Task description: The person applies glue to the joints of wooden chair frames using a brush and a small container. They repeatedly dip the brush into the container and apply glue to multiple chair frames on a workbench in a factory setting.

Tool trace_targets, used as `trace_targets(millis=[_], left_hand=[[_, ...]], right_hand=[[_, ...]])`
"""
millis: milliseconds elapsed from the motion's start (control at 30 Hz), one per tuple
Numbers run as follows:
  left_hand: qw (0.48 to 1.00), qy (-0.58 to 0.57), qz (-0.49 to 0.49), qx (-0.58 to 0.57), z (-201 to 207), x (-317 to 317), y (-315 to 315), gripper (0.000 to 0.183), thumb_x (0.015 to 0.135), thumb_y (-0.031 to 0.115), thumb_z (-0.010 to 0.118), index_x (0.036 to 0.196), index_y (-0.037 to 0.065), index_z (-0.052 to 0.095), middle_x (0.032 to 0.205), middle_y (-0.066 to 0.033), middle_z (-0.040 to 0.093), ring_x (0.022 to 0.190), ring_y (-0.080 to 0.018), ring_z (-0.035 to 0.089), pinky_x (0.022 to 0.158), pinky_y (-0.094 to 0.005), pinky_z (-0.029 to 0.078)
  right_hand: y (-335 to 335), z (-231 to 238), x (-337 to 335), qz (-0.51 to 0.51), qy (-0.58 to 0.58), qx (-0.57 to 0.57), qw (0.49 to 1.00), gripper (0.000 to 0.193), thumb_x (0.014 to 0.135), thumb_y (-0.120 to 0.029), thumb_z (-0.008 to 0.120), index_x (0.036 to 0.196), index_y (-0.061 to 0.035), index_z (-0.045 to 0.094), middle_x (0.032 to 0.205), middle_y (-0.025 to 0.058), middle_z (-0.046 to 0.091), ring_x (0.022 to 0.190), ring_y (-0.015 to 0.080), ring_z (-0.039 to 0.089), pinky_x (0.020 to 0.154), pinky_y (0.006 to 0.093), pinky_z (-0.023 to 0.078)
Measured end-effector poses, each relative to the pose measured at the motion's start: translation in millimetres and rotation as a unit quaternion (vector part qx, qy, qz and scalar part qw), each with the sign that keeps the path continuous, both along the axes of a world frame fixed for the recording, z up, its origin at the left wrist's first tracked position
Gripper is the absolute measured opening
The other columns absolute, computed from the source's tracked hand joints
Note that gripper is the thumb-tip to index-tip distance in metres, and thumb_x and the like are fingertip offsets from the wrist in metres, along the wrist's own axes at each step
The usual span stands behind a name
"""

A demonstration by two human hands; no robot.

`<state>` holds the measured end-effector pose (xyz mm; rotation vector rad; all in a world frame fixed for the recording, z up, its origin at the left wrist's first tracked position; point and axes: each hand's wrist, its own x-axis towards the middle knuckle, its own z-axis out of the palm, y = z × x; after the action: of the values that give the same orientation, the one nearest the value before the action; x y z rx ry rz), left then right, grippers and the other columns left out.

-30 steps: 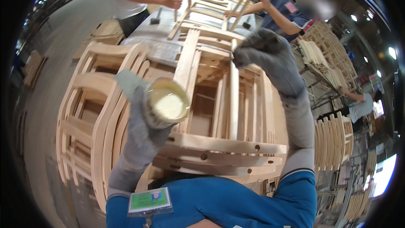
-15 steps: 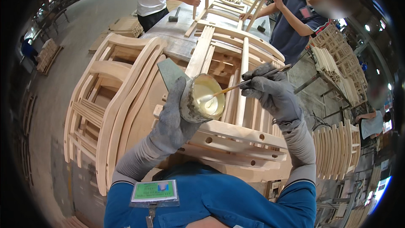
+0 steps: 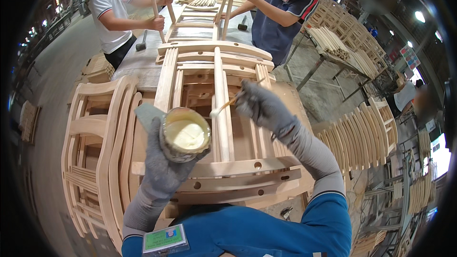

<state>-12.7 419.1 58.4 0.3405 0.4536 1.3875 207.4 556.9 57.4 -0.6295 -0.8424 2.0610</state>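
Note:
My left hand [image 3: 162, 169], in a grey glove, is wrapped round a round pot [image 3: 204, 147] with smeared sides. Cream-white liquid [image 3: 184, 135], like glue or paint, lies inside it. A flat grey-green piece [image 3: 146, 114] sticks out between the pot and my thumb; how it is held is hidden. Pinched in my gloved right hand [image 3: 266, 107] is a thin brush [image 3: 225, 108] with a whitish tip. That tip is right of the pot's rim, above a pale wooden dowel [image 3: 219, 81]. Stacked wooden chair frames [image 3: 238, 166] lie beneath both hands.
More curved chair frames [image 3: 107, 128] lean together on the left. Across the metal-topped table [image 3: 147, 59], two people hold up a wooden frame [image 3: 195, 20]. A mallet [image 3: 141, 45] lies on the table. At right are a rack of wooden sticks [image 3: 333, 43] and a row of curved slats [image 3: 352, 138].
The brush has come out of the pot and moved off to its right. My view has swung right, so the table and the people appear farther left.

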Motion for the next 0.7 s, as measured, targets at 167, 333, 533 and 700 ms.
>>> trace_targets(millis=[167, 333, 533, 700], left_hand=[[0.983, 0.134, 0.124, 0.008, 4.5, -11.3, -1.6, 0.057, 0.094, 0.053, 0.03, 0.126, 0.007, 0.044, 0.11, -0.0201, 0.054, 0.096, -0.0312, 0.057, 0.087, -0.0433, 0.048], [0.984, 0.062, 0.164, -0.022, 7.1, -33.5, -4.3, 0.06, 0.092, 0.051, 0.039, 0.127, 0.002, 0.041, 0.116, -0.0238, 0.05, 0.102, -0.0333, 0.054, 0.087, -0.0429, 0.049], [0.967, 0.004, 0.243, -0.075, 11.5, -48.8, -7.3, 0.062, 0.091, 0.052, 0.042, 0.129, 0.002, 0.04, 0.114, -0.0232, 0.051, 0.099, -0.0331, 0.055, 0.086, -0.0437, 0.049], [0.976, 0.015, 0.218, -0.015, -6.5, -73.4, -13.3, 0.064, 0.088, 0.048, 0.051, 0.13, 0.001, 0.039, 0.121, -0.0248, 0.047, 0.107, -0.0341, 0.052, 0.094, -0.0432, 0.046]], right_hand=[[120.2, 13.3, 69.8, -0.256, -0.111, 0.17, 0.945, 0.021, 0.088, -0.018, 0.06, 0.086, 0.0022, 0.058, 0.075, 0.0134, 0.063, 0.065, 0.0205, 0.065, 0.06, 0.0253, 0.058], [198.9, -5.4, 112.8, -0.394, -0.304, 0.216, 0.84, 0.017, 0.078, -0.013, 0.069, 0.082, -0.0033, 0.056, 0.07, 0.0092, 0.061, 0.056, 0.0174, 0.062, 0.048, 0.0294, 0.056], [229.3, -22.4, 110.3, -0.391, -0.324, 0.196, 0.839, 0.018, 0.079, -0.013, 0.069, 0.081, -0.0021, 0.055, 0.07, 0.0104, 0.061, 0.056, 0.0182, 0.062, 0.048, 0.0301, 0.056], [238.5, -29.5, 113.9, -0.378, -0.347, 0.189, 0.837, 0.018, 0.077, -0.011, 0.069, 0.082, -0.0016, 0.055, 0.069, 0.0086, 0.06, 0.054, 0.0168, 0.061, 0.046, 0.0295, 0.055]])
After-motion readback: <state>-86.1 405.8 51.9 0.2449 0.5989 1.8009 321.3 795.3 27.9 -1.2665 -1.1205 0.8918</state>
